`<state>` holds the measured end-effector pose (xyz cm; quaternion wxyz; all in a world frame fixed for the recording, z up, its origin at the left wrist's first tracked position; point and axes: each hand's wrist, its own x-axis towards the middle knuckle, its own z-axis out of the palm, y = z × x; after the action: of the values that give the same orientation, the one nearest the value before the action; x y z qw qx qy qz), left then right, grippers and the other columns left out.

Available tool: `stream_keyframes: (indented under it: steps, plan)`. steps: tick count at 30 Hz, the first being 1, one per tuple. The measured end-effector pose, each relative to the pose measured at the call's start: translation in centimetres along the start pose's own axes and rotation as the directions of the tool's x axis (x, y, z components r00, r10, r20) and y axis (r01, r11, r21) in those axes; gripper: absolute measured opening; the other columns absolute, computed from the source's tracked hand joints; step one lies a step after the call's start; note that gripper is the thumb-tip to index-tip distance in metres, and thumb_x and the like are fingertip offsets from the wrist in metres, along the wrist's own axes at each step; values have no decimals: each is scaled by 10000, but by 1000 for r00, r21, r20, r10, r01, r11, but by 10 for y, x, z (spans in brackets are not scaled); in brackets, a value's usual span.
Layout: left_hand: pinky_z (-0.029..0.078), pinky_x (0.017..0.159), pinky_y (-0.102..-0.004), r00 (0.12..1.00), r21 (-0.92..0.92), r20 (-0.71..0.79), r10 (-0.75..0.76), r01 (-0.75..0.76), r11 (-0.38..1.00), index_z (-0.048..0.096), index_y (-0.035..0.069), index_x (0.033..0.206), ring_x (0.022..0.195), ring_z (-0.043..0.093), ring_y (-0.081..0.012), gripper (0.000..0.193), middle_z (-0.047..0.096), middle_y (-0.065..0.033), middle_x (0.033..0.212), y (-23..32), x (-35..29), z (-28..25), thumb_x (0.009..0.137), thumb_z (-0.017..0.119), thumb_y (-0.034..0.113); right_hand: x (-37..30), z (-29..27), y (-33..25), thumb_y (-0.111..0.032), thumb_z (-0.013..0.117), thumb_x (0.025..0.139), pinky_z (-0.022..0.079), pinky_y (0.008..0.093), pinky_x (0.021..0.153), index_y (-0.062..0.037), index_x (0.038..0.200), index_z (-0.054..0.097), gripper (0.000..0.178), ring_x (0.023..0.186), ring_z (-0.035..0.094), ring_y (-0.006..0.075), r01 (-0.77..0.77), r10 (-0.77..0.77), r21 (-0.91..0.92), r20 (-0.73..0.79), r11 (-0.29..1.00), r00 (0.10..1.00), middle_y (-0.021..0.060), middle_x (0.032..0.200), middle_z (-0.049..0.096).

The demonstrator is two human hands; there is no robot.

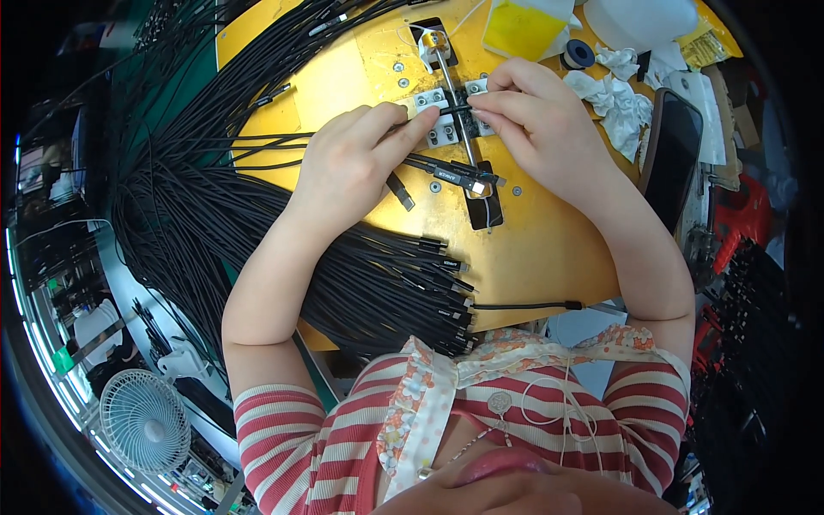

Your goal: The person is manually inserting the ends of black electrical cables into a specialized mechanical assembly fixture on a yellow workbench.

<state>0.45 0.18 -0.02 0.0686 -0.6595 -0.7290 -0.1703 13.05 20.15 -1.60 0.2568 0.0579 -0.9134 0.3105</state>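
At a small fixture, my left hand (352, 159) and my right hand (542, 124) face each other, fingertips pinched together on a short stretch of black cable (453, 109). It lies across a thin metal rod (467, 144), between white screwed-down blocks (441, 133). The rod spans two dark slots in a yellow work plate (549, 249). Just below my left hand, several cable ends with black connector plugs (453, 174) lie on the plate, one plug pointing toward me. My fingertips hide part of the gripped cable.
A thick bundle of black cables (369, 275) fills the left and near side. One cable end (532, 305) reaches along the near edge. On the right are a phone (672, 146), crumpled tissues (614, 103), a small dark spool (578, 54) and a yellow-and-white packet (525, 30). A white fan (146, 421) stands lower left.
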Motion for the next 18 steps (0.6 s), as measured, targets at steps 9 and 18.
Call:
stream_keyframes:
  steps: [9,18]
  plan:
    - [482,641,-305,1000,-10,-23,8,-8,1000,662,94,1159,733,559,-182,440,572,-26,868,-2,-1,2,723,666,39,-2,-23,-10,-69,689,812,477,324,628,14,811,622,107,698,596,211,-148,116,134,224,980,968,82,760,581]
    - [499,744,-351,998,-42,39,-57,59,997,641,95,1207,841,599,-239,647,625,-67,980,4,-1,-2,572,705,-11,-5,-39,-20,-55,682,822,476,197,623,5,885,649,93,670,575,58,-647,387,448,543,617,745,9,725,625]
